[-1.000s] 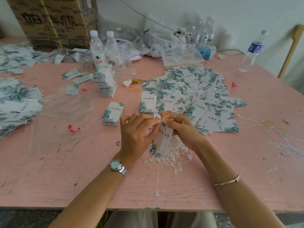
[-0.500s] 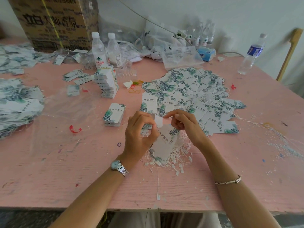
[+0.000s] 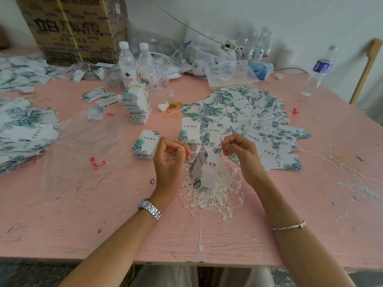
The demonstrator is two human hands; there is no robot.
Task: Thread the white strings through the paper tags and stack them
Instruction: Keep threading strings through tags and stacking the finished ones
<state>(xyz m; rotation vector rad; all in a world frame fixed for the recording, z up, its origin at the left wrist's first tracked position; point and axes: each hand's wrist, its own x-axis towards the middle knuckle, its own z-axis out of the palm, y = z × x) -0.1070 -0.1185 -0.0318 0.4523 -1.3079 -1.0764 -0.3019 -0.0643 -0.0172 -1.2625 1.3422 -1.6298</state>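
A: Entry, far left of the pink table (image 3: pixel 83 214)?

B: A loose pile of leaf-print tags (image 3: pixel 22 129) at the edge, with a cardboard box (image 3: pixel 72 27) behind it. Next come two capped water bottles (image 3: pixel 126 63), upright. A tall tag stack (image 3: pixel 137 105) stands just in front of them, and a short stack (image 3: pixel 146 144) lies nearer the person.

A: Left hand?

B: The left hand (image 3: pixel 171 162) has a watch (image 3: pixel 150 209) on the wrist. Fingers are curled, thumb and forefinger pinching one end of a white string (image 3: pixel 205 150).

A: Where are the tags being worked?

B: The paper tags (image 3: pixel 204 168) hang from that string, between the two hands. Their lower ends are over the heap of white strings (image 3: pixel 219 193) (contact with the heap: cannot tell).

A: Right hand?

B: The right hand (image 3: pixel 241 154) has a bracelet (image 3: pixel 289 226) on the forearm. Fingers are curled, the tips pinching the string's other end. The string runs taut and roughly level.

A: Further right?

B: A fanned spread of tags (image 3: pixel 248 112) lies flat beyond the right hand, with strings showing among them. A lone bottle (image 3: pixel 319 71) stands near the far right corner.
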